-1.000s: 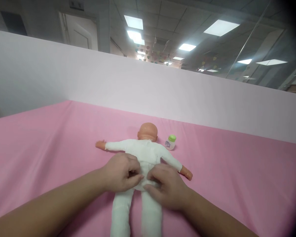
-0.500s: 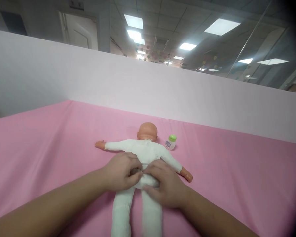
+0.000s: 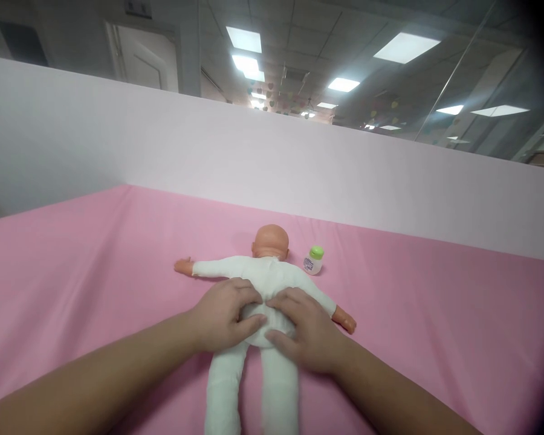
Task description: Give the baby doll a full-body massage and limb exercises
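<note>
While left grip point(image 3: 226, 315) and right grip point(image 3: 306, 331) touch the doll point(image 3: 268, 277), both gape halfway.

glare from bright ceiling panels point(image 3: 407, 48), slight haze, black upper-right corner

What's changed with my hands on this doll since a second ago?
The fingers of your right hand moved up the back of the doll toward its head, spreading away from the thumb; your left hand opened slightly too. The doll and the bottle stayed put.
</note>
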Motion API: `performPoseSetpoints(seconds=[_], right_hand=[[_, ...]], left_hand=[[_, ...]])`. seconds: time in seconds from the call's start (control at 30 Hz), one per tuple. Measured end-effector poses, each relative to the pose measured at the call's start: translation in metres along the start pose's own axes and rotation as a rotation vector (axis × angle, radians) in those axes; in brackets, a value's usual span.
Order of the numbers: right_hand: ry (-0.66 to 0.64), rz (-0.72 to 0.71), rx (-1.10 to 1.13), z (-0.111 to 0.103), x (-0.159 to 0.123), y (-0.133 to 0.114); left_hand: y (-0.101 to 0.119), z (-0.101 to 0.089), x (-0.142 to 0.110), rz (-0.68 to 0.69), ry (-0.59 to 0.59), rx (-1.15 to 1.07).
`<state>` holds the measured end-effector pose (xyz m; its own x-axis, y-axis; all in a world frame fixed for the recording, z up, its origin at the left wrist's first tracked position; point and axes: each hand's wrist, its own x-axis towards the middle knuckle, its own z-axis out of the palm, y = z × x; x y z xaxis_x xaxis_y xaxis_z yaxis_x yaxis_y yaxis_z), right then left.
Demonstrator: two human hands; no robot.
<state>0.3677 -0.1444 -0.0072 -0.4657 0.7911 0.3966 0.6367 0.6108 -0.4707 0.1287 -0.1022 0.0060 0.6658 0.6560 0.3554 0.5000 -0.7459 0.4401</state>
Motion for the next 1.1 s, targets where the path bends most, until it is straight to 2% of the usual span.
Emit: performPoseSetpoints(seconds=[0.13, 0.23, 0.33, 0.4, 0.53, 0.63, 0.8, 0.87, 1.0, 1.1], right_hand=[[0.027, -0.060, 0.040, -0.003, -0.002, -0.002], [0.120, -0.135, 0.055, -0.006, -0.003, -0.003], [0.203, -0.128, 0.031, -0.007, -0.003, -0.003], [0.171, -0.086, 0.014, -0.007, -0.002, -0.002], [0.000, -0.008, 0.023, -0.005, 0.002, 0.000], [0.007, -0.002, 0.045, -0.004, 0.003, 0.005], [0.166, -0.013, 0.046, -0.003, 0.000, 0.012], [0.174, 0.005, 0.020, -0.002, 0.001, 0.013], [0.046, 0.043, 0.010, 0.001, 0.003, 0.015], [0.043, 0.052, 0.015, 0.003, 0.004, 0.015]], left_hand=[[0.004, -0.007, -0.001, 0.018, -0.021, -0.100], [0.007, -0.011, -0.003, 0.108, 0.083, -0.150], [0.008, -0.010, -0.002, 0.153, 0.176, -0.113], [0.007, -0.007, 0.000, 0.129, 0.117, -0.070], [0.004, -0.004, 0.004, 0.087, -0.027, -0.061], [0.003, -0.007, 0.004, 0.073, -0.015, -0.098], [0.000, -0.012, 0.003, 0.054, 0.140, -0.075], [-0.003, -0.009, 0.004, 0.049, 0.121, -0.042], [-0.010, -0.001, 0.007, 0.031, 0.012, 0.020], [-0.012, 0.002, 0.006, 0.039, 0.011, 0.049]])
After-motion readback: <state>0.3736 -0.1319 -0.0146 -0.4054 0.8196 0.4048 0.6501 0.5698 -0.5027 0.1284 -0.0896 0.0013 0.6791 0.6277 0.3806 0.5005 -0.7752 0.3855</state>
